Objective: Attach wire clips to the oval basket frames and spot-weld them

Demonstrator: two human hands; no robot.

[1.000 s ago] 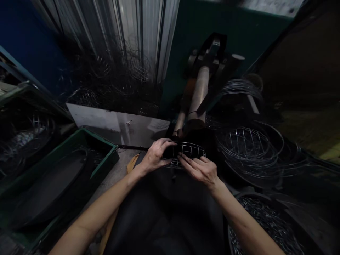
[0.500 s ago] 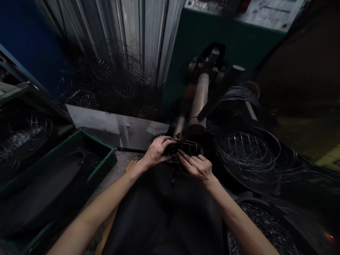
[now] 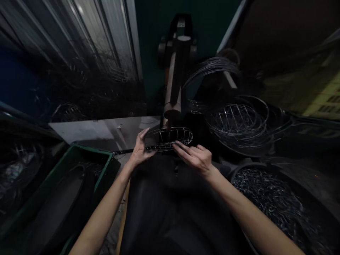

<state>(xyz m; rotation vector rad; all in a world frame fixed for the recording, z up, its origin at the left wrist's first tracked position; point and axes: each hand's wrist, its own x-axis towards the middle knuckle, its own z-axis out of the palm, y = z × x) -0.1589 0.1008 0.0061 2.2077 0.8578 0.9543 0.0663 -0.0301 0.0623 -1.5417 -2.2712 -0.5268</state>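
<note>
A round, shallow wire basket [image 3: 183,134] is tilted on edge below the tip of a machine's thick cylindrical arm [image 3: 172,102]. My left hand [image 3: 139,148] grips its left side, with the thumb below and the fingers above on the rim. On the near right rim, the fingertips of my right hand [image 3: 195,157] press together against the wires. Whether a small piece sits between those fingertips is too dark to tell. The machine's narrow lower tip [image 3: 168,125] reaches into or just behind the basket's opening.
To the right, wire rings and grids [image 3: 239,124] are piled above a black tub of small metal pieces [image 3: 268,194]. A green crate [image 3: 106,170] stands at the left, by a pale panel [image 3: 79,132]. Coiled wire [image 3: 215,67] hangs beside the machine.
My left hand has shifted left along with the basket, and its grip is wider around the rim. My right fingertips stay at the near rim. The head view has turned right.
</note>
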